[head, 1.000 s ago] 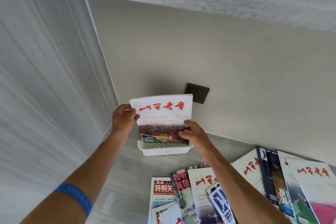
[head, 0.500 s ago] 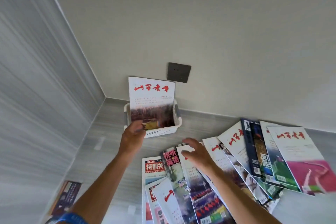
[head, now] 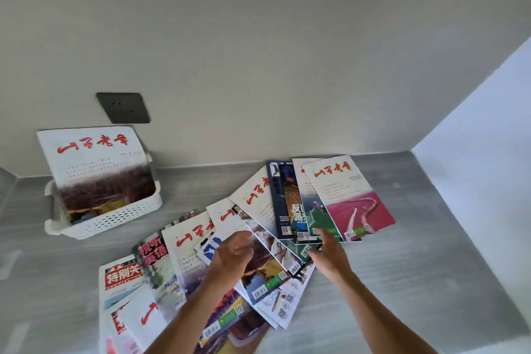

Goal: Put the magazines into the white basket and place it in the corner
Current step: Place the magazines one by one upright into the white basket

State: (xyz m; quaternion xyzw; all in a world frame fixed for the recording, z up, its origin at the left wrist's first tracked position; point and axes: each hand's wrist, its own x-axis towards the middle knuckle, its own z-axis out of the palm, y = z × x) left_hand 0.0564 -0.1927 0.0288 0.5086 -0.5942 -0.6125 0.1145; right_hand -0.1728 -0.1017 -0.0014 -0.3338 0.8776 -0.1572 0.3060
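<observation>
At the left of the frame the white basket [head: 120, 217] sits on the grey floor [head: 416, 282] against the wall, just under a dark wall socket [head: 123, 108]. One magazine [head: 94, 169] already stands in it, leaning back.

Across the lower middle the rest of the magazines [head: 258, 238] lie fanned out and overlapping, from the bottom left up to the centre right.

The left hand [head: 231, 257] hovers over the middle of the fan, fingers loosely spread and holding nothing. The right hand [head: 327, 250], further right, is also open and empty, its fingertips touching or just above the lower edge of the pink-covered magazine [head: 349, 195].

The step in hand looks like picking the next magazine. Best to take the top one of the overlap, probably the pink one, so the others are not dragged along. Pinch it at a free edge, lift it clear, then stand it upright in front of the one in the basket.
</observation>
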